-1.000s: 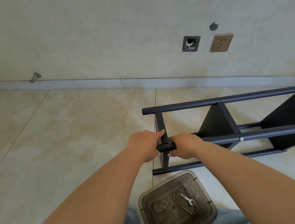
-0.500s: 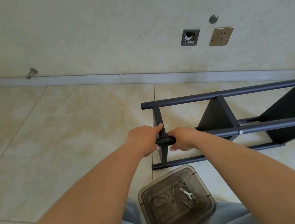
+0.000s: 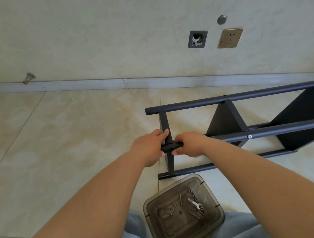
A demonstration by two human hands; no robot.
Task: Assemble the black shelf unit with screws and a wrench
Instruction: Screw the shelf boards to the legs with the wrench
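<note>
Black shelf unit (image 3: 251,133) lies on its side on the tiled floor (image 3: 67,148). Left hand (image 3: 149,149) and right hand (image 3: 191,144), fingers curled, both clamp the near tube end, either side of the upright crossbar. Just below the fingers: a smoky plastic container (image 3: 182,213) holding screws (image 3: 173,209) and a small wrench (image 3: 194,204). Beyond the fingers: baseboard, plaster wall, wall socket (image 3: 230,37), open wall box (image 3: 197,39).
</note>
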